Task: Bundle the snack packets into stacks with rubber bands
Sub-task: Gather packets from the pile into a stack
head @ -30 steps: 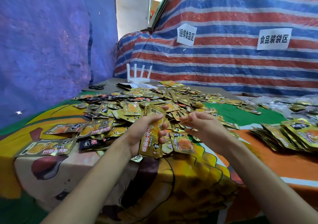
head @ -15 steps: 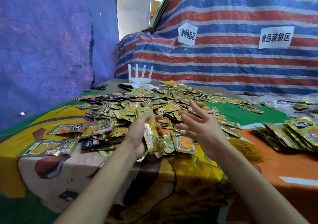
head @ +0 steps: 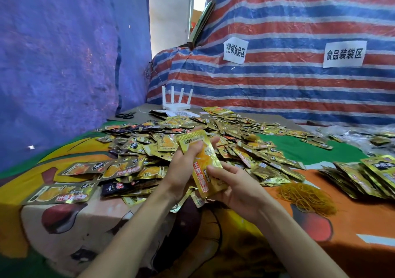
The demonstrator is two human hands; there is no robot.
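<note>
A stack of gold snack packets [head: 204, 166] stands upright between both hands over the table's near edge. My left hand [head: 183, 166] grips its upper part, thumb across the front. My right hand [head: 234, 187] cups the lower end, thumb on the front face. A wide heap of loose gold packets [head: 213, 136] covers the table behind my hands. A tangle of yellow rubber bands [head: 305, 198] lies on the cloth to the right of my right hand. No band is visible on the stack.
Rows of packets [head: 367, 175] lie at the right edge. A white router [head: 176, 101] and black scissors [head: 126, 115] sit at the back of the table. The cartoon-printed cloth [head: 64, 224] hangs over the near edge. Tarpaulin walls close in behind and left.
My right hand, spread open beside the stack half a second ago, has come in and closed on its lower end. The stack has turned to face me and risen slightly.
</note>
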